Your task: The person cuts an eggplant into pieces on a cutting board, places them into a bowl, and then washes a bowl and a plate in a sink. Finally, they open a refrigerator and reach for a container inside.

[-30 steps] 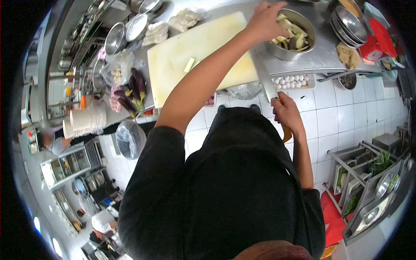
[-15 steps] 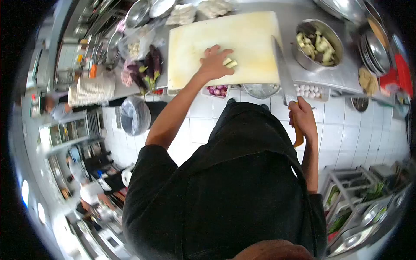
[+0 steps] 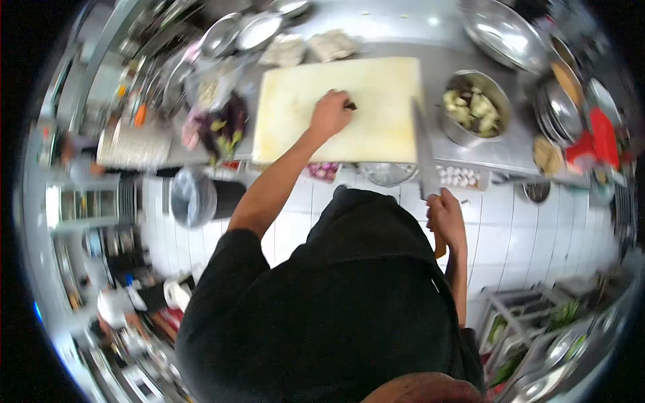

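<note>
My left hand [image 3: 330, 113] is closed over the white cutting board [image 3: 383, 131], its fingers curled round cut eggplant. A dark-skinned end of an eggplant piece [image 3: 350, 105] pokes out beside the fingers; the rest is hidden. In my right hand [image 3: 445, 216] is the yellow handle of a large knife [image 3: 424, 151]. Its blade points away from me along the board's right edge. Right of the board stands a metal pot [image 3: 474, 138] with cut eggplant chunks [image 3: 474, 111] in it. Whole purple eggplants [image 3: 235, 119] lie left of the board.
Metal bowls [image 3: 504, 33] and a red object [image 3: 598, 142] stand at the right. Stacked pale containers [image 3: 138, 144] sit at the left. Below the counter are red onions [image 3: 323, 171], eggs [image 3: 459, 177] and a lined bin [image 3: 193, 198]. Other people [image 3: 117, 310] work at far left.
My left hand has gone from spread fingers over pale eggplant pieces to closed around them. The view has tilted, so the counter appears lower. My right hand keeps the knife.
</note>
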The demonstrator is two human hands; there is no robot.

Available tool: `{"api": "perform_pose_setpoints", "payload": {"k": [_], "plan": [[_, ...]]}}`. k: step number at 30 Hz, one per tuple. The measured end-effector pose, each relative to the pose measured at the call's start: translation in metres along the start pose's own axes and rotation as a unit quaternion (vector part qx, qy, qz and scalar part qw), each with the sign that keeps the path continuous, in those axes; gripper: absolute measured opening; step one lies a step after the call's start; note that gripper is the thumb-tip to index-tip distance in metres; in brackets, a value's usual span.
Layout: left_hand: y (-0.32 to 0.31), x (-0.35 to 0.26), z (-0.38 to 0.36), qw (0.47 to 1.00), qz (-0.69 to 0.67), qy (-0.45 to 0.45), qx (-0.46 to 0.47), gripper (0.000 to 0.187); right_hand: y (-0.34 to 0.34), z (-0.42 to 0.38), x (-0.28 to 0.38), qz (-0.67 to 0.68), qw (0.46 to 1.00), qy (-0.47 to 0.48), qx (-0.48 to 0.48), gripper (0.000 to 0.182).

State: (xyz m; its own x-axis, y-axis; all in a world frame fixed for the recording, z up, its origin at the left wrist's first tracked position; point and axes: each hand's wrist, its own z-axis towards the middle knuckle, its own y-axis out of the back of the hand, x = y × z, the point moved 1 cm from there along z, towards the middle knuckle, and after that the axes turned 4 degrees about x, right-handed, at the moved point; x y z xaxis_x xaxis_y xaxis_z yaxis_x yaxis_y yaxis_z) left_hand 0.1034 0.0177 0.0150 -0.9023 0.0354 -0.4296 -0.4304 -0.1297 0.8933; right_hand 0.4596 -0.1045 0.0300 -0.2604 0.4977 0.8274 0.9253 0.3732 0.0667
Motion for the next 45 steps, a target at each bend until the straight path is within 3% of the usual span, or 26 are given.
{"api": "perform_pose_setpoints", "payload": {"k": [5, 8, 11, 14, 15, 18, 21, 25, 28, 34, 35, 37, 40, 41, 45], "plan": [[0.013, -0.093, 0.046, 0.985, -0.158, -0.052, -0.042, 0.021, -0.001, -0.001, -0.024, -0.023, 0.999, 0.043, -0.025, 0.020], [0.007, -0.123, 0.070, 0.978, -0.083, -0.142, -0.132, 0.025, -0.004, -0.003, -0.023, -0.053, 0.995, 0.079, -0.043, 0.020], [0.000, -0.103, 0.079, 0.989, -0.066, -0.081, -0.102, 0.028, -0.002, -0.002, -0.022, -0.090, 0.992, 0.078, -0.045, 0.022], [0.000, -0.077, 0.077, 0.997, -0.037, -0.060, -0.008, 0.031, -0.002, -0.002, -0.017, -0.090, 0.992, 0.071, -0.048, 0.023], [0.011, -0.079, 0.072, 0.995, -0.024, -0.029, 0.094, 0.028, -0.002, -0.002, -0.015, -0.087, 0.993, 0.072, -0.048, 0.023], [-0.008, -0.044, 0.058, 0.986, -0.001, -0.066, 0.155, 0.028, -0.002, 0.004, -0.019, -0.099, 0.992, 0.067, -0.042, 0.022], [-0.016, -0.038, 0.039, 0.988, 0.073, -0.046, 0.125, 0.026, -0.005, 0.001, -0.004, -0.053, 0.997, 0.047, -0.018, 0.020], [-0.008, -0.053, 0.035, 0.995, -0.039, -0.001, 0.094, 0.025, 0.000, 0.014, -0.029, -0.074, 0.993, 0.086, -0.027, 0.020], [0.010, -0.103, 0.044, 0.987, -0.148, -0.046, 0.035, 0.026, -0.001, 0.004, -0.013, -0.055, 0.996, 0.072, -0.016, 0.023], [0.012, -0.233, 0.095, 0.962, -0.187, -0.200, -0.002, 0.032, -0.007, 0.003, -0.013, -0.061, 0.995, 0.072, -0.043, 0.023], [0.003, -0.245, 0.105, 0.958, -0.168, -0.231, -0.020, 0.036, -0.009, 0.005, -0.015, -0.086, 0.991, 0.083, -0.056, 0.024], [-0.004, -0.265, 0.114, 0.962, -0.177, -0.196, 0.071, 0.050, -0.012, 0.007, -0.004, -0.179, 0.971, 0.126, -0.094, 0.024], [-0.009, -0.278, 0.109, 0.972, -0.082, -0.220, 0.013, 0.065, -0.026, 0.015, 0.033, -0.325, 0.908, 0.204, -0.167, 0.024], [-0.004, -0.280, 0.106, 0.974, -0.107, -0.194, 0.058, 0.068, -0.034, 0.025, 0.046, -0.342, 0.893, 0.224, -0.190, 0.025], [0.024, -0.242, 0.088, 0.958, -0.199, -0.203, -0.040, 0.059, -0.053, 0.067, 0.074, -0.399, 0.856, 0.286, -0.161, 0.023]]}}
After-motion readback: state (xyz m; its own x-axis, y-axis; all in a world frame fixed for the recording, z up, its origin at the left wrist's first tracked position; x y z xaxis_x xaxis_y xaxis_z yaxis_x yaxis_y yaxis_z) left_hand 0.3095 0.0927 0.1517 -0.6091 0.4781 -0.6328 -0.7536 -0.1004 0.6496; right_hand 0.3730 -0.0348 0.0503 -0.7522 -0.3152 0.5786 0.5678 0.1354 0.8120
